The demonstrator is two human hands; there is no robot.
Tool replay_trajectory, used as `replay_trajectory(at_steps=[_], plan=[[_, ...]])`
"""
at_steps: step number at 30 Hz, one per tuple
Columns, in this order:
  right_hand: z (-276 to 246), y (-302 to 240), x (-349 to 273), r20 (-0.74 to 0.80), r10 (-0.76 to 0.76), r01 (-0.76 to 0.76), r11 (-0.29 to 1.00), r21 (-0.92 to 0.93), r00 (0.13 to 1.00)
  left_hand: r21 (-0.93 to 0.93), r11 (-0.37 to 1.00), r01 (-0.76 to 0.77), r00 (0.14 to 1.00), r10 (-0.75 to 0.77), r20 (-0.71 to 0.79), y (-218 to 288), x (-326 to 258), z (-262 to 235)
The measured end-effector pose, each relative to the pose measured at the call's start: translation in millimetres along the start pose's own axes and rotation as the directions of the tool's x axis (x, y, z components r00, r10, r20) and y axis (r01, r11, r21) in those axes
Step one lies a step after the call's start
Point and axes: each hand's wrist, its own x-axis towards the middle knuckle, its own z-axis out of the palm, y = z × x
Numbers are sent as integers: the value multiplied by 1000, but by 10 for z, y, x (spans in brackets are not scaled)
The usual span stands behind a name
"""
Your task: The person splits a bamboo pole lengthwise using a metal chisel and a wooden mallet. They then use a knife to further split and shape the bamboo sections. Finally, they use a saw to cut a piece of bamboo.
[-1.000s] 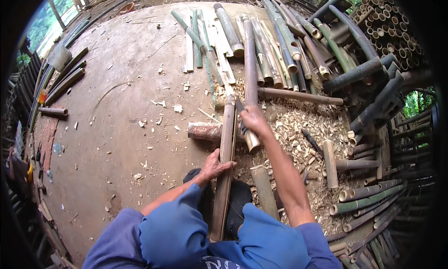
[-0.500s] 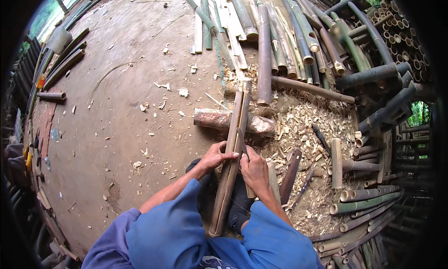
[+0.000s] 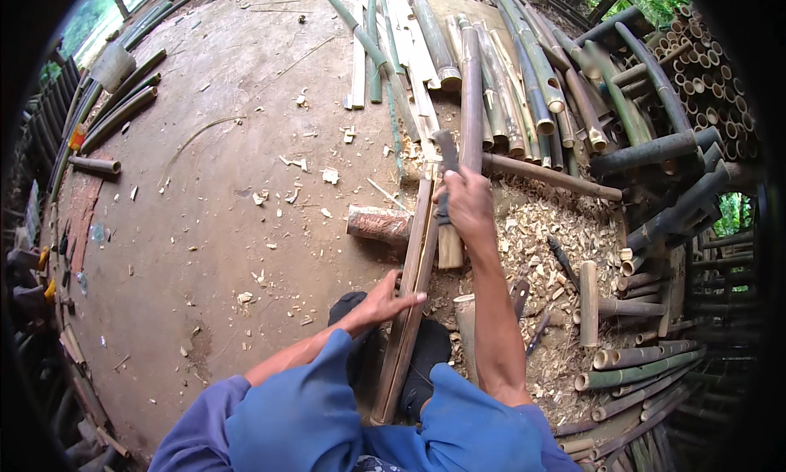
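Note:
A brown bamboo pole [image 3: 399,349] with a long split down it runs from between my feet across a short reddish log [image 3: 378,225]. My left hand [image 3: 383,300] grips the pole about halfway along, its thumb over the top. Farther up, beside the pole's far end, my right hand [image 3: 468,203] is closed on a dark, blade-like tool [image 3: 448,157] that looks like a machete. A pale, handle-like wooden piece [image 3: 450,248] shows below that hand; whether it joins the tool I cannot tell. The palm side of my right hand is hidden.
Wood chips [image 3: 540,226] cover the ground on the right, with a dark-handled tool [image 3: 563,257] among them. Bamboo poles [image 3: 532,71] lie at the far side, and more poles [image 3: 639,365] are stacked at the near right. An upright bamboo piece [image 3: 465,325] stands beside my right foot.
My right hand has moved away up the pole with the dark tool, from beside my left hand to near the far end. My left hand has shifted slightly nearer.

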Motion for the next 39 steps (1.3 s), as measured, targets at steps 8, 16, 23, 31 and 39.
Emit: replay_trajectory(at_steps=[8,16,23,31,39], plan=[[-239,638,-1443,48,130,-137,867,480,990,223,960,169,974,-197,108,-164,-479,119],[-58,651,-1856,148,218,-264,778,570,965,177,982,63,935,4,-356,438,308,-160],[59,822,-1977,140,217,-257,846,467,966,266,961,69,982,-19,-187,272,176,-182],[52,884,-2142,157,244,-289,851,438,957,172,985,29,992,-8,-125,215,-44,-61],[-28,753,-2159,257,390,-467,725,506,884,220,974,55,989,-23,-148,209,-37,-5]])
